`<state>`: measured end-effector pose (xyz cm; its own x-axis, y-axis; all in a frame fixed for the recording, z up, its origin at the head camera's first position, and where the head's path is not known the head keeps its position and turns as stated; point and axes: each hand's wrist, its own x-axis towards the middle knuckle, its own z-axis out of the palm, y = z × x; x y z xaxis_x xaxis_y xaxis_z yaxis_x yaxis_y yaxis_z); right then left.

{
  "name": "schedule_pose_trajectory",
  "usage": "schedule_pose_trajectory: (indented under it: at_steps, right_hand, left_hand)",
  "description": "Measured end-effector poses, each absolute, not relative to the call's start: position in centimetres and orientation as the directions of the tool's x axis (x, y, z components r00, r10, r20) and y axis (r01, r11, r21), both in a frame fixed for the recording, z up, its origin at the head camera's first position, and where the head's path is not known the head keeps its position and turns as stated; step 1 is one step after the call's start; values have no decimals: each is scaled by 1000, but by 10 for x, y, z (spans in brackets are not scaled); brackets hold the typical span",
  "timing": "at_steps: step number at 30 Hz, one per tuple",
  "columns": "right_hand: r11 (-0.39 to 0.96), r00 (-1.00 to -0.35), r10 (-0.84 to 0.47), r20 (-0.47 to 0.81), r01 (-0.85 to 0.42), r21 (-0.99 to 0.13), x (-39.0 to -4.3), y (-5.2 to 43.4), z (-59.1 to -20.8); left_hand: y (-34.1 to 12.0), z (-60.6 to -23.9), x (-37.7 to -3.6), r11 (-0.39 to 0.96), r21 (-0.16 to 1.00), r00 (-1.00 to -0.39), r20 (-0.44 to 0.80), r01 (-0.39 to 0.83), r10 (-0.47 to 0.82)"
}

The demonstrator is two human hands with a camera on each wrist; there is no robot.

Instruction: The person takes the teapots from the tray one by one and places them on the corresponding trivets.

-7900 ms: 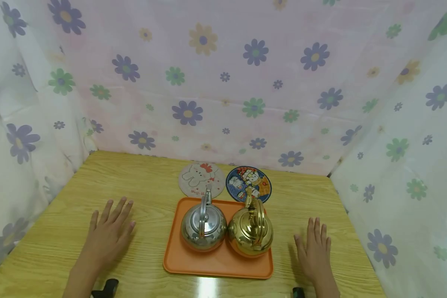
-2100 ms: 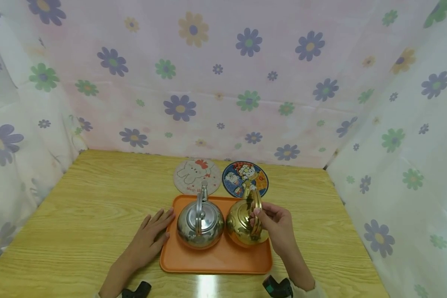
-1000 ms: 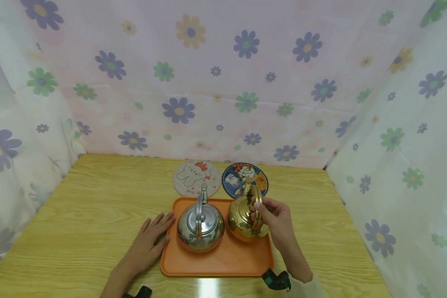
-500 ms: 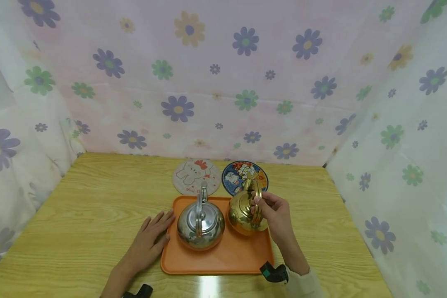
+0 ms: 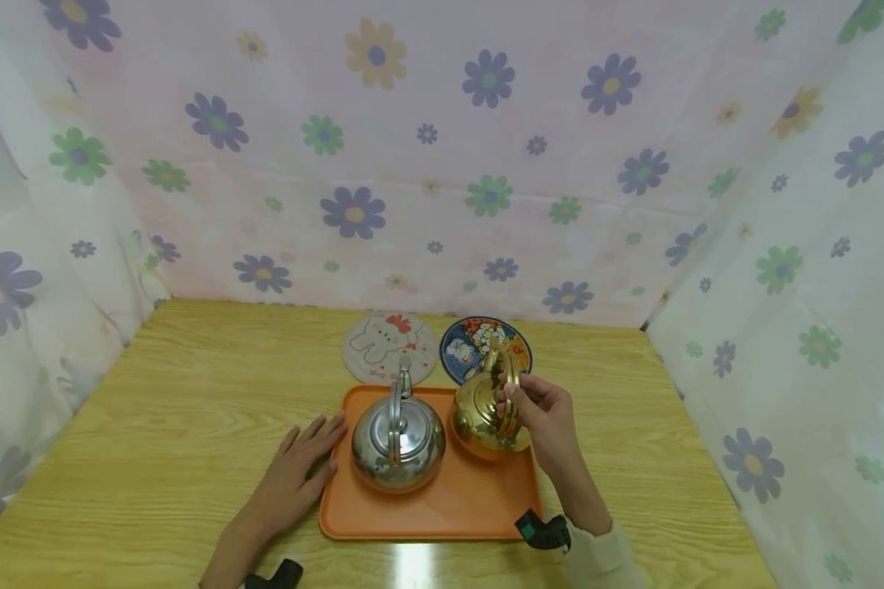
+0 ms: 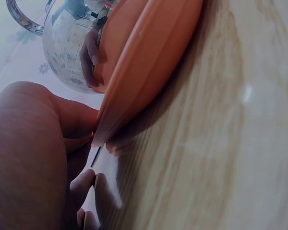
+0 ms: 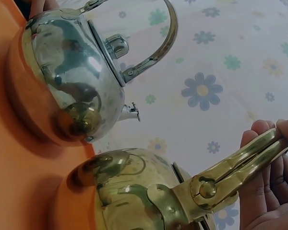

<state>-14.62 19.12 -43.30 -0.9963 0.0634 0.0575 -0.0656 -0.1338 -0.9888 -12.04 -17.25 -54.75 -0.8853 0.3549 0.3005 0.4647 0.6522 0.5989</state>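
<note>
The gold kettle [image 5: 479, 409] is over the back right part of the orange tray [image 5: 442, 519], its spout overlapping the blue mat in the head view. My right hand [image 5: 548, 417] grips its upright handle, fingers curled round it with the thumb on the near side, as the right wrist view also shows at the gold handle [image 7: 230, 175]. To its left the silver kettle [image 5: 398, 454] stands on the tray, handle up. My left hand [image 5: 295, 470] rests at the tray's left edge with fingers extended; in the left wrist view its fingers [image 6: 77, 115] meet the tray rim.
Behind the tray lie two round mats on the wooden table [image 5: 191, 393]: a pale one with a rabbit [image 5: 376, 348] and a blue patterned one [image 5: 460, 352]. A flowered curtain [image 5: 427, 164] closes off the back and sides.
From lying flat beside the tray, both hands came in: the left to the tray's edge, the right to the gold kettle's handle. Over the last seconds the gold kettle has shifted slightly toward the back.
</note>
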Motion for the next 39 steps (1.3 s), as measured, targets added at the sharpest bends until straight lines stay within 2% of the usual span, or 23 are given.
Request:
schedule_pose_trajectory:
  at_steps: [7,16,33,39]
  right_hand:
    - [-175,-993,51,106,-113,-978,-147,191,-438]
    - [-141,-973,43,226,-230,-963,-146,186,-445]
    - [-157,-954,54,296,-301,-941,-147,183,-448]
    - [-137,-946,56,319,-323,-936,-148,184,-450]
  left_hand:
    - [-172,-545,-120,648,610,-889,289,456,354]
    - [-172,-543,-120,632,627,-889,287,456,357]
    - [-173,-542,-119,646,624,-897,269,440,352]
    - [-172,-543,-119,636,618,-887,296,462,355]
